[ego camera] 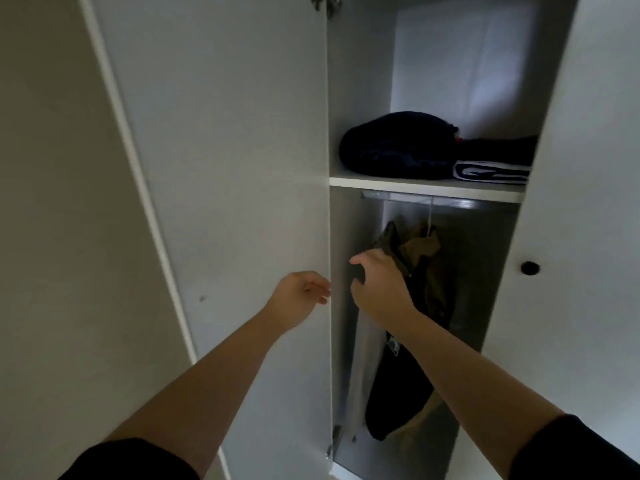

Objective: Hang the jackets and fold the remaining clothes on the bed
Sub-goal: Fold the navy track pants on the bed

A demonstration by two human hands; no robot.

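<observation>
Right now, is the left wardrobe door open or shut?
Open: the left door is swung out, baring the shelf and the jacket hung on the rail.

**A household wardrobe, most likely in a bedroom**

The view looks into a tall white built-in wardrobe (360, 98) of the kind found in a home. Its left door (225, 168) is swung wide on a metal hinge (323, 1), and the closed right door (568, 237) carries a small round dark knob (530, 268). Inside, a white shelf (426, 189) holds folded dark clothes (394, 147). A metal rail (415, 199) runs just beneath the shelf, and a dark and olive jacket (420, 247) hangs from it. A plain pale wall (52, 202) stands beside the open door. The light is dim and domestic.
</observation>
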